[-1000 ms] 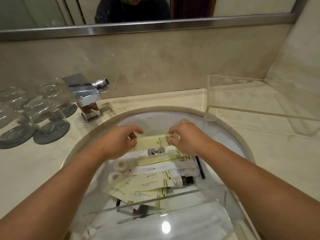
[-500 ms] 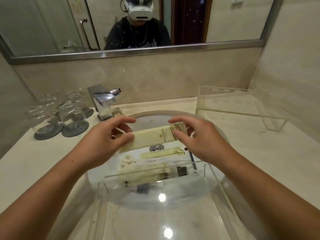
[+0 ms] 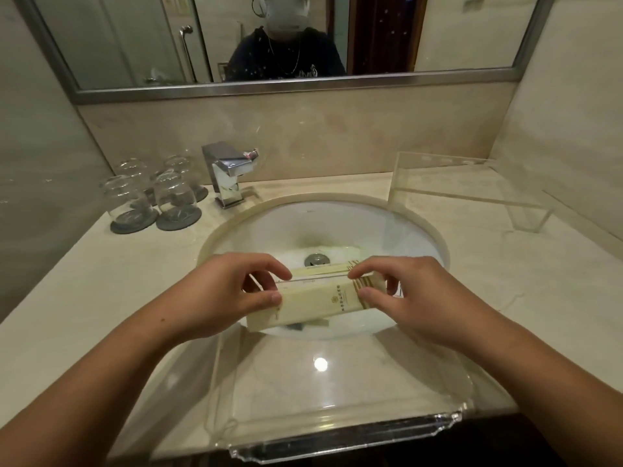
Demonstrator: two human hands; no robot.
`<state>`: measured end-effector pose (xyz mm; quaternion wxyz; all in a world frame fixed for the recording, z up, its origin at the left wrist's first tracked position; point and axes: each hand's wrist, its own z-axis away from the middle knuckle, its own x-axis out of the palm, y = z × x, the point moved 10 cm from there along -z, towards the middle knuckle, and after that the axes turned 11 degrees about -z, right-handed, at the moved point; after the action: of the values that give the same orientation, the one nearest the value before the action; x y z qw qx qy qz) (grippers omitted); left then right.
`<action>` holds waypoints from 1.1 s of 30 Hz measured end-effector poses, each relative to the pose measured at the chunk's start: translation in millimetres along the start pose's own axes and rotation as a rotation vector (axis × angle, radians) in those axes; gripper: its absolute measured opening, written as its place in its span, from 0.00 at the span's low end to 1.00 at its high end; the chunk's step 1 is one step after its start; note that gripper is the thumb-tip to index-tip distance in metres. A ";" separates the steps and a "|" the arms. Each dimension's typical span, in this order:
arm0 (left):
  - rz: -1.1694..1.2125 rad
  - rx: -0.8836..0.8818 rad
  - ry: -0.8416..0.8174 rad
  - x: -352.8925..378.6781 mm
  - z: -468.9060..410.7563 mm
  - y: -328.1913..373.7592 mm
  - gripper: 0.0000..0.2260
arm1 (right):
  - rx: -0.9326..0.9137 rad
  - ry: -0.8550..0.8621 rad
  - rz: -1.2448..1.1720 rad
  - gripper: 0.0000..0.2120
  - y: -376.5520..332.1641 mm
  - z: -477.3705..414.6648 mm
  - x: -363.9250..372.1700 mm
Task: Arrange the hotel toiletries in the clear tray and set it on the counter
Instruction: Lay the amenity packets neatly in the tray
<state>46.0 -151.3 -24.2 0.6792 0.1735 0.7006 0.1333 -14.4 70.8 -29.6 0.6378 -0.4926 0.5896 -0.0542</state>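
Both hands hold a long cream toiletry box (image 3: 317,303) level over the near rim of the sink. My left hand (image 3: 219,298) pinches its left end and my right hand (image 3: 414,298) pinches its striped right end. Right below and in front of the box lies the clear tray (image 3: 337,433) on the counter's front edge, with nothing seen inside it. Other cream toiletry packets (image 3: 320,271) lie in the white sink basin (image 3: 387,230) behind the box, mostly hidden by it.
A second clear acrylic stand (image 3: 465,193) sits on the counter at the back right. A chrome tap (image 3: 229,176) stands behind the basin, with several upturned glasses (image 3: 151,197) on dark coasters to its left. A mirror covers the wall.
Both hands lifted the cream box out of the sink and drew it toward me, over the clear tray. The camera view rose and pulled back.
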 end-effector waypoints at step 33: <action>-0.245 0.087 -0.040 12.6 17.0 -5.2 0.14 | -0.186 -0.122 0.396 0.18 -42.3 -1.7 43.4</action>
<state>62.4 -151.4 -38.6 0.6962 0.1187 0.7078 0.0154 18.8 20.2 -30.3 0.6223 -0.4264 0.6375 0.1567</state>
